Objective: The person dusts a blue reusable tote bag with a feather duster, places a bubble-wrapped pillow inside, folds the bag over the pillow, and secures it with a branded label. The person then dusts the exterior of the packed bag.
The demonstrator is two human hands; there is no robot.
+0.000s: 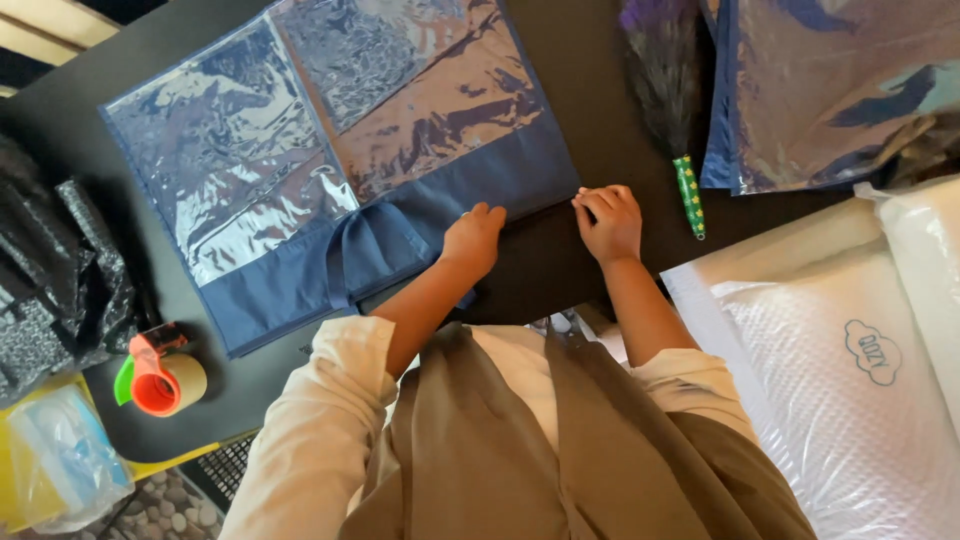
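Resting on the near edge of a flat navy fabric storage bag with clear plastic panels (pixel 340 170), the left hand (pixel 474 240) lies fingers down, grasping nothing. The right hand (pixel 608 222) pinches the bag's near corner on the black table (pixel 545 265).

Second blue bag (pixel 830 90) and white pillow pkg (pixel 850 390) cut off at edges.

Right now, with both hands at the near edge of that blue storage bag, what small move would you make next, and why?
Probably pinch the bag's corner with the right hand. The blue storage bag lies flat on the black table; the left hand already presses its fabric edge, while the right rests closed at the corner, apparently gripping nothing.
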